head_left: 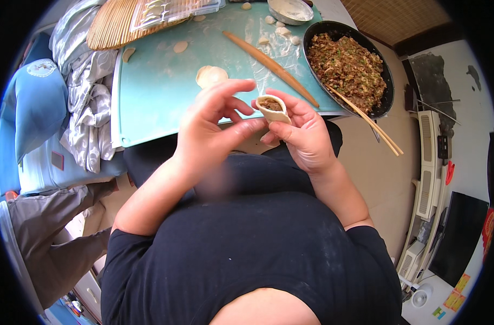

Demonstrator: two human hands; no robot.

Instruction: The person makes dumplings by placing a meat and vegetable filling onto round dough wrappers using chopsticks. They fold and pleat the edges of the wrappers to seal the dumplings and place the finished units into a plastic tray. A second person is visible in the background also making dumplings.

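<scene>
My right hand (306, 138) pinches a half-folded dumpling (276, 115) between thumb and fingers, its top gaping and brown filling showing inside. Beside it my left hand (206, 122) is open, the index finger stretched out above and the thumb tip close to the dumpling's lower left; whether that thumb touches the dough I cannot tell. Just beyond my left hand lie pale round dumpling wrappers (210, 76) on the green mat (149, 108). A wooden rolling pin (271, 67) rests diagonally past both hands, among smears of flour.
At the right stands a black pan (388, 81) of minced filling (347, 70), with chopsticks (374, 125) jutting over its near rim. Dough pieces (282, 31) and a flour bowl (291, 11) sit farther back. A woven tray (109, 27) bears a clear plastic box (174, 12). Grey trousers (57, 222) show at left.
</scene>
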